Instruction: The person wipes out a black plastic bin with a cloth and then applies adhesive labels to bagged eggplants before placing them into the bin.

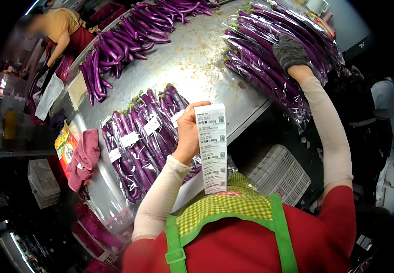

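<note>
A strip of printed white labels (212, 146) hangs from my bare left hand (188, 133), its top end held between thumb and fingers. Below and left of that hand lie several plastic-bagged eggplants (139, 143) side by side, bearing white labels. My right hand (289, 53), in a dark grey knitted glove, rests on a pile of bagged eggplants (261, 65) at the table's right side; whether its fingers grip a bag cannot be told. No labels show on the visible part of that pile. Loose purple eggplants (121, 44) lie along the far left edge of the metal table (197, 58).
A maroon cloth (86, 157) lies over a colourful packet at the left edge, near clear plastic bags (101, 184). Plastic crates stand below the table at right (280, 174) and left (43, 182). A co-worker (62, 30) bends at the upper left. A white mug (317, 6) stands at the far right.
</note>
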A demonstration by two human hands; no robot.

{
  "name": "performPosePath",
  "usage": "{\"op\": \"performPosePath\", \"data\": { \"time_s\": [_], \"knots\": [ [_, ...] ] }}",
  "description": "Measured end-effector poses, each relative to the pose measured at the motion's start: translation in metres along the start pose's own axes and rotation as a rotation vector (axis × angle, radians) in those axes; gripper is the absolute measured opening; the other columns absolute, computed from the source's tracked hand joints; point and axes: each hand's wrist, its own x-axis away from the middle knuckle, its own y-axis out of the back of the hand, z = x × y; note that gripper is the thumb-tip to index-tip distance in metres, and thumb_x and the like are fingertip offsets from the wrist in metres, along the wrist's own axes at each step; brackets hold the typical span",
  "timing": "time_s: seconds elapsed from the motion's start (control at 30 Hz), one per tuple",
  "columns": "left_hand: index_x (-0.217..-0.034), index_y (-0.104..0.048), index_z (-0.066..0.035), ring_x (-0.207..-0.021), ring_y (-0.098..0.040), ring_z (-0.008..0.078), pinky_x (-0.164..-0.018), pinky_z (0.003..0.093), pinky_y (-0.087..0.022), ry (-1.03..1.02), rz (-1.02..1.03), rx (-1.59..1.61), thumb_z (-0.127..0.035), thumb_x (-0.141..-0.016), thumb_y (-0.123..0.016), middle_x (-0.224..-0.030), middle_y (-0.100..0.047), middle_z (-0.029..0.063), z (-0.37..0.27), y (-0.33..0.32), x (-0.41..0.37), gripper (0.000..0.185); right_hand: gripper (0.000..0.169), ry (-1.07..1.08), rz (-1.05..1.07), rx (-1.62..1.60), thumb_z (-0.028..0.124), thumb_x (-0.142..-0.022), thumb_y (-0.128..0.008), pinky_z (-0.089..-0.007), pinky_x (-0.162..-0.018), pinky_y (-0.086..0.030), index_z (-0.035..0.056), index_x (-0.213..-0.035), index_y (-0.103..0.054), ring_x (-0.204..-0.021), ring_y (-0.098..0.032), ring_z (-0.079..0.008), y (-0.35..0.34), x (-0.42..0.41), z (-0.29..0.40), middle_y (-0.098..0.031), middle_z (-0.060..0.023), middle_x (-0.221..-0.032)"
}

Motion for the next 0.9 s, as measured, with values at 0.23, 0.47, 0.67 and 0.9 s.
{"op": "performPosePath", "data": {
  "time_s": [0.23, 0.47, 0.67, 0.9],
  "knots": [
    [-0.108, -0.065, 0.000, -0.078, -0.066, 0.0081, -0.066, 0.0215, -0.056, -0.127, -0.083, 0.219, 0.000, -0.088, -0.068, -0.096, -0.069, 0.0049, -0.002, 0.007, 0.002, 0.020, 0.075, -0.190, 0.321, -0.058, 0.052, -0.083, -0.067, -0.0442, -0.105, -0.041, -0.0003, -0.134, -0.048, -0.123, -0.053, -0.0384, -0.027, 0.008, -0.013, -0.053, -0.0259, -0.133],
    [-0.099, -0.067, -0.002, -0.073, -0.066, 0.0070, -0.063, 0.0209, -0.055, -0.098, -0.140, 0.115, -0.006, -0.090, -0.069, -0.085, -0.070, 0.0025, 0.018, 0.015, 0.003, 0.010, 0.067, -0.052, 0.190, -0.065, 0.054, -0.090, -0.057, -0.0424, -0.105, -0.041, 0.0010, -0.131, -0.053, -0.124, -0.051, -0.0387, 0.004, -0.027, -0.031, -0.054, -0.0247, -0.132],
    [-0.095, -0.066, -0.001, -0.070, -0.062, 0.0042, -0.060, 0.0190, -0.049, -0.043, -0.175, -0.026, -0.010, -0.093, -0.066, -0.081, -0.069, 0.0004, 0.036, 0.011, 0.001, 0.010, 0.064, 0.098, 0.015, -0.030, 0.049, -0.090, -0.057, -0.0407, -0.108, -0.039, 0.0036, -0.136, -0.051, -0.126, -0.052, -0.0335, 0.005, -0.016, 0.038, -0.054, -0.0220, -0.135],
    [-0.089, -0.065, -0.001, -0.070, -0.060, 0.0030, -0.061, 0.0191, -0.049, 0.043, -0.139, -0.049, -0.007, -0.093, -0.064, -0.080, -0.067, -0.0014, 0.055, 0.004, 0.016, 0.008, 0.058, -0.075, 0.090, -0.183, 0.050, -0.091, -0.054, -0.0433, -0.096, -0.048, 0.0048, -0.126, -0.056, -0.115, -0.059, -0.0348, 0.002, -0.094, 0.009, -0.059, -0.0228, -0.125]
  ]
}}
